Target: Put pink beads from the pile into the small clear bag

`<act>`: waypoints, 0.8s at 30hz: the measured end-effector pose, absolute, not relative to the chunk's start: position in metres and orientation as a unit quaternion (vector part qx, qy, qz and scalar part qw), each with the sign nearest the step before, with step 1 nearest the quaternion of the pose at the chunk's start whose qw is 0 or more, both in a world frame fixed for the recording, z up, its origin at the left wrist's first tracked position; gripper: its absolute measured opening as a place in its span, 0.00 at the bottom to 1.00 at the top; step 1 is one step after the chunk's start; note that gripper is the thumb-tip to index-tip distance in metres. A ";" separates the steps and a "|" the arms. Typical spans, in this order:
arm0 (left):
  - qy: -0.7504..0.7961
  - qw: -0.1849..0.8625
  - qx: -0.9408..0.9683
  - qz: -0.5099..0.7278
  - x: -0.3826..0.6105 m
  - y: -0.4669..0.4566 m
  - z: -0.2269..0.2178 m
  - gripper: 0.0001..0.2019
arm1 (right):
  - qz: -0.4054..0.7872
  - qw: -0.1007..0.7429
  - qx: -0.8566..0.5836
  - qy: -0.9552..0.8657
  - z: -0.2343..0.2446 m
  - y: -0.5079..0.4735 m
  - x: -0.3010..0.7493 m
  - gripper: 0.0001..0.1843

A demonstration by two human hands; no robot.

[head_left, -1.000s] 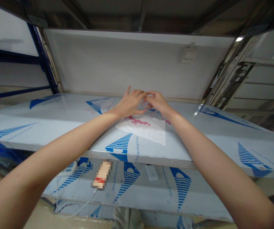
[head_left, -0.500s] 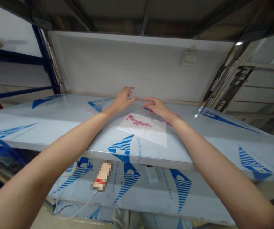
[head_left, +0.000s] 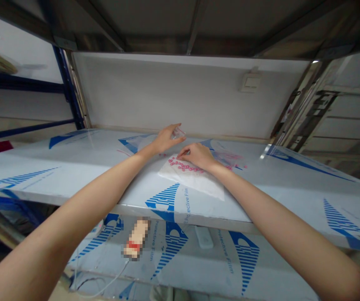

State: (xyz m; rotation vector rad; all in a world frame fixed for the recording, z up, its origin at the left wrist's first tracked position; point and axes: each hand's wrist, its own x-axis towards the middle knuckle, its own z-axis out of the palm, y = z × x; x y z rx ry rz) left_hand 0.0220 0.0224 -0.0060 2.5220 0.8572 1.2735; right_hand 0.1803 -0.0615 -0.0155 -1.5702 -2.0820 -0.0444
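Note:
My left hand [head_left: 167, 139] is raised at the back of the shelf, its fingers pinching a small transparent plastic bag [head_left: 178, 133]. My right hand [head_left: 197, 154] rests lower, with its fingertips at a cluster of small pink beads [head_left: 184, 165]. The beads lie along the top of a white sheet [head_left: 194, 180]. I cannot tell whether those fingertips hold a bead. To the right of my right hand lies a crumpled transparent bag [head_left: 226, 156] with a few pink beads near it.
The hands work on a steel shelf [head_left: 292, 184] covered in blue-printed protective film. A lower shelf holds a white device [head_left: 204, 237], a pixelated object [head_left: 136, 238] and a thin white cable [head_left: 113, 271]. Behind the shelf stands a pale wall panel [head_left: 167, 92] with a switch plate [head_left: 250, 82].
My hands have moved apart from their meeting point above the sheet. The left now lifts the small bag, while the right has dropped to the beads. The view has tilted slightly.

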 end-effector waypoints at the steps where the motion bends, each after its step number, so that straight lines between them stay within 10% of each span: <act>1: 0.288 0.115 0.850 0.425 0.022 0.025 -0.008 0.34 | -0.008 0.273 -0.585 -0.763 -0.014 -0.060 0.184 0.04; 11: 0.261 0.267 0.873 0.313 0.002 0.028 -0.001 0.28 | -0.019 0.513 -0.566 -0.645 0.010 -0.060 0.195 0.10; 24: 0.146 0.327 0.890 0.282 0.012 -0.001 0.007 0.22 | -0.003 0.408 -0.579 -0.706 0.006 -0.064 0.187 0.10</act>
